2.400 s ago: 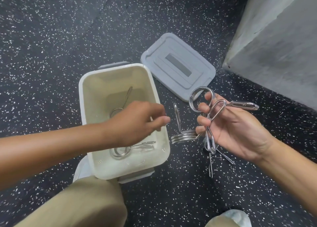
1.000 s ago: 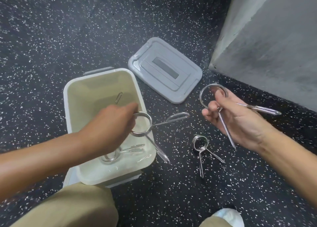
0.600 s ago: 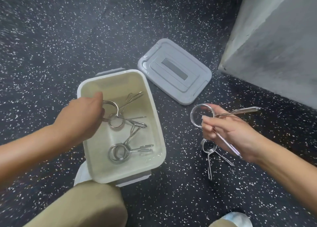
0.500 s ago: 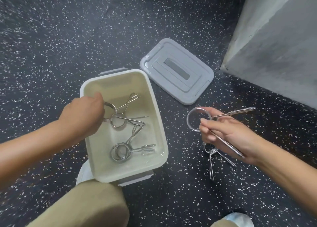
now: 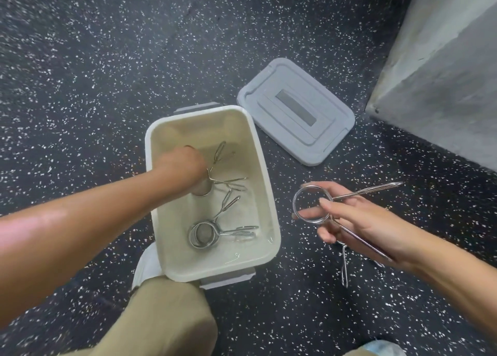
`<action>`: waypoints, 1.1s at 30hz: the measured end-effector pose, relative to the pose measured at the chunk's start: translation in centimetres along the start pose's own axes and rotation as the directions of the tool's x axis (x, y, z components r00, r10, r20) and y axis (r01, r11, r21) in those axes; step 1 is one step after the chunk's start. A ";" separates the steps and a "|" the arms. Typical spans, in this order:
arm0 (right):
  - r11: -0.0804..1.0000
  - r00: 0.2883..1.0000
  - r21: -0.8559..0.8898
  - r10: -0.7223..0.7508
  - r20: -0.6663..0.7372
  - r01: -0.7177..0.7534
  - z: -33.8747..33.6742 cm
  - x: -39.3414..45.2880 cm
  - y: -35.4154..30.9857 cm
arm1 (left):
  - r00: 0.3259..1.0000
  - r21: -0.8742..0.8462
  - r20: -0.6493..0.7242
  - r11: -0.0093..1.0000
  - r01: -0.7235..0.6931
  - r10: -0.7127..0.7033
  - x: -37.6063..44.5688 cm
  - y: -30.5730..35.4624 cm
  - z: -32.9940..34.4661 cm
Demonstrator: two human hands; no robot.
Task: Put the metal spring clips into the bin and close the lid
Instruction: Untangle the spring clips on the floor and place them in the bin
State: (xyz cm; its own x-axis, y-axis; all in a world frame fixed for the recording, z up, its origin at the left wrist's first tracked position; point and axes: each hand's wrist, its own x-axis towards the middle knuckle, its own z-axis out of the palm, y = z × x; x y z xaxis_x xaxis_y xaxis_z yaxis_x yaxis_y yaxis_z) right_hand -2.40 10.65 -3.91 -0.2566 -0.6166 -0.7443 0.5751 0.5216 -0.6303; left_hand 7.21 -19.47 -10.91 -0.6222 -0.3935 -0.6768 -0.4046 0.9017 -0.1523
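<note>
A cream-white bin [image 5: 265, 189] stands open on the speckled floor. My left hand [image 5: 181, 164] reaches down inside it, fingers closed on a metal spring clip [image 5: 227, 181] near the bottom. Another spring clip [image 5: 212, 230] lies in the bin's near end. To the right of the bin, my right hand [image 5: 357, 224] holds a spring clip [image 5: 309, 205] by its coil, handles pointing right. One more clip [image 5: 344, 267] lies on the floor, partly hidden under that hand. The grey lid [image 5: 295, 111] lies flat beyond the bin, to its right.
A grey concrete block [image 5: 443, 68] rises at the right edge. My knee in tan trousers [image 5: 161, 320] presses against the bin's near side, and a light shoe [image 5: 382, 349] shows at the bottom right. Dark speckled floor surrounds everything.
My left hand carried a clip over from the right hand and has lowered it deeper into the bin. My right hand has drifted slightly lower with its clip.
</note>
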 end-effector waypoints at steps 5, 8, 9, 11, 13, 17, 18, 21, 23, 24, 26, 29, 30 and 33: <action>0.997 1.000 -0.075 0.026 -0.013 -0.027 0.3 -0.2 -0.4 | 1.000 -0.015 0.008 1.000 0.015 -0.014 0.0 0.8 0.5; 0.993 0.998 -0.112 0.039 -0.048 -0.044 0.5 -0.4 -0.7 | 1.000 -0.019 -0.012 1.000 0.015 -0.015 0.1 0.7 0.5; 0.990 0.997 -0.134 0.044 -0.061 -0.052 0.6 -0.5 -0.7 | 1.000 -0.014 -0.020 1.000 0.013 -0.013 0.1 0.7 0.4; 0.984 0.994 -0.166 0.042 -0.100 -0.058 0.6 -0.6 -0.8 | 0.998 -0.009 -0.056 1.000 0.017 -0.018 -0.2 0.8 0.3; 0.977 0.991 -0.205 0.032 -0.133 -0.059 0.6 -0.7 -0.8 | 0.991 0.005 -0.133 1.000 0.012 -0.011 -0.9 0.9 0.0; 0.936 0.979 -0.343 0.000 -0.204 -0.071 0.5 -0.9 -0.8 | 0.943 -0.040 -0.331 0.998 -0.044 0.028 -2.5 0.2 0.1; 0.908 0.973 -0.412 -0.023 -0.229 -0.075 0.4 -1.0 -0.7 | 0.930 -0.055 -0.366 0.997 -0.054 0.031 -3.1 -0.1 0.1; 0.883 0.959 -0.463 -0.069 -0.276 -0.070 0.2 -1.0 -0.7 | 0.886 -0.070 -0.463 0.995 -0.072 0.032 -5.1 -1.1 0.1; 0.929 0.954 -0.368 -0.066 -0.293 -0.049 0.3 -0.9 -1.0 | 0.869 -0.098 -0.494 0.991 -0.086 0.027 -6.1 -1.9 0.0; 0.951 0.954 -0.306 -0.049 -0.295 -0.046 0.5 -0.8 -1.3 | 0.867 -0.103 -0.497 0.991 -0.090 0.027 -6.5 -2.2 -0.1; 0.972 0.961 -0.234 -0.037 -0.273 -0.029 0.9 -0.9 -2.0 | 0.857 -0.110 -0.513 0.988 -0.109 0.037 -7.2 -3.0 -0.3; 0.949 0.978 -0.315 -0.048 -0.203 -0.019 1.8 -1.6 -3.0 | 0.845 -0.129 -0.531 0.980 -0.153 0.062 -8.3 -3.8 -0.4; 0.936 0.984 -0.351 -0.042 -0.175 -0.022 2.2 -1.8 -3.5 | 0.847 -0.148 -0.527 0.975 -0.168 0.066 -8.6 -4.1 -0.4; 0.904 0.997 -0.427 -0.001 -0.081 -0.034 4.2 -2.0 -5.1 | 0.852 -0.193 -0.518 0.960 -0.203 0.076 -9.4 -4.7 -0.5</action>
State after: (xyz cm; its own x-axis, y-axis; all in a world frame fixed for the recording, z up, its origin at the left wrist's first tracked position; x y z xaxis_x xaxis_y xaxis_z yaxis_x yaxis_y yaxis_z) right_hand -1.59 6.75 1.68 -0.3197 -0.5672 -0.7590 0.1970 0.7437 -0.6388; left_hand 14.62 -20.15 -3.44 -0.9081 -0.3594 -0.2150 -0.3913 0.9110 0.1302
